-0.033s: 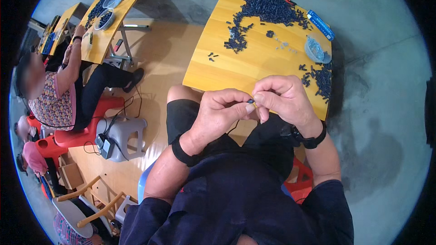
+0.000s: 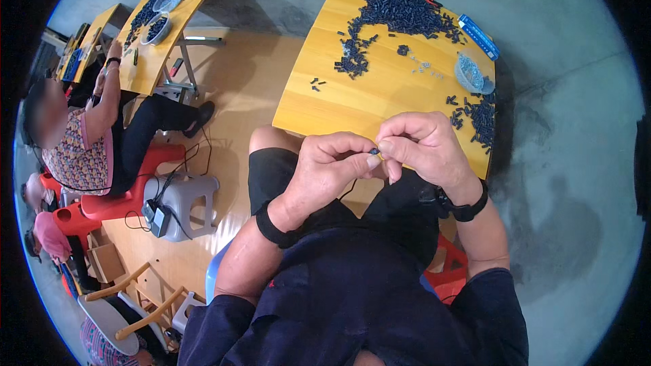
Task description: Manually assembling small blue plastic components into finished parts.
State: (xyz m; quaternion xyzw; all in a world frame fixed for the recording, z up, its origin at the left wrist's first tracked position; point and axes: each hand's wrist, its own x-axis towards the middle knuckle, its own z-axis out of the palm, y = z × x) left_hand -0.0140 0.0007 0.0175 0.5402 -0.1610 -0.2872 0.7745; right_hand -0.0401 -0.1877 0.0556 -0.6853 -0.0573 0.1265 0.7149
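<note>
My left hand (image 2: pixel 332 167) pinches a small black plastic part (image 2: pixel 373 151) between thumb and forefinger, in front of my lap at the table's near edge. Pressed close against it, my right hand (image 2: pixel 426 150) is closed in a pinch too, its thumb and forefinger meeting at the part. Whatever lies between the right fingertips is too small to make out. Ahead of my hands on the yellow table (image 2: pixel 386 95) lies a large heap of black plastic parts (image 2: pixel 403 10). A smaller pile of black parts (image 2: pixel 482 122) is by the right edge.
A clear tub (image 2: pixel 472 74) of small pale pieces stands at the table's right, near a blue box (image 2: pixel 479 37). Loose clear bits (image 2: pixel 424 68) are scattered mid-table. To the left, a co-worker (image 2: pixel 95 115) sits at another table (image 2: pixel 146 68); a grey stool (image 2: pixel 183 207) stands behind.
My hands stay as they were. The co-worker's hand at the left table has shifted slightly.
</note>
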